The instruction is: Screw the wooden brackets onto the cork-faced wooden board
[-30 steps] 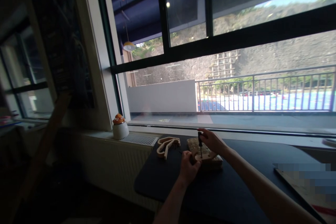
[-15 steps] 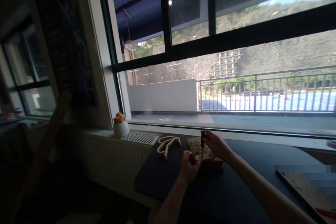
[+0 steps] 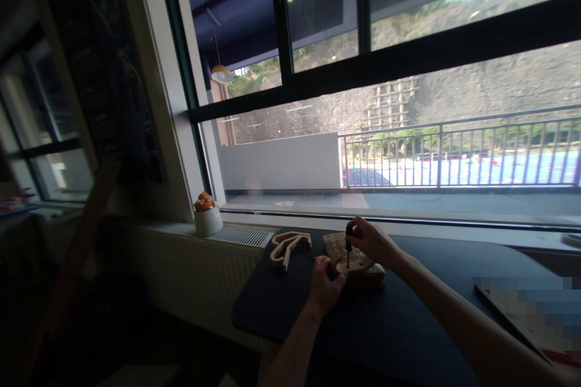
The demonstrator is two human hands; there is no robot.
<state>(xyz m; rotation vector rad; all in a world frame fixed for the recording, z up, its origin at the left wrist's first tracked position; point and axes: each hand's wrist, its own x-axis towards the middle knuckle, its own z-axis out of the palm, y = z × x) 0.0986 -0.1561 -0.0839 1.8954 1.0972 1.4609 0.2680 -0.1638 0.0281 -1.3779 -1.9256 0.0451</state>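
Note:
On the dark table (image 3: 385, 326) by the window lies a flat wooden board (image 3: 338, 243) with a smaller rounded wooden piece (image 3: 354, 265) on top of it. My right hand (image 3: 370, 242) is closed around the handle of a small screwdriver (image 3: 348, 248), held upright with its tip down on the rounded piece. My left hand (image 3: 324, 287) is closed against the near left edge of that piece. What its fingers hold is hidden. A curved cut-out wooden shape (image 3: 288, 245) lies to the left of the board, apart from both hands.
A white pot with an orange top (image 3: 206, 216) stands on the sill beside a radiator grille (image 3: 240, 236). A large window with a balcony railing fills the back. A flat panel (image 3: 521, 314) lies at the table's right. A dark wooden plank (image 3: 77, 254) leans at left.
The view has shifted slightly. My right hand and the screwdriver have sunk a little toward the wooden piece. My left hand stays at the piece's edge.

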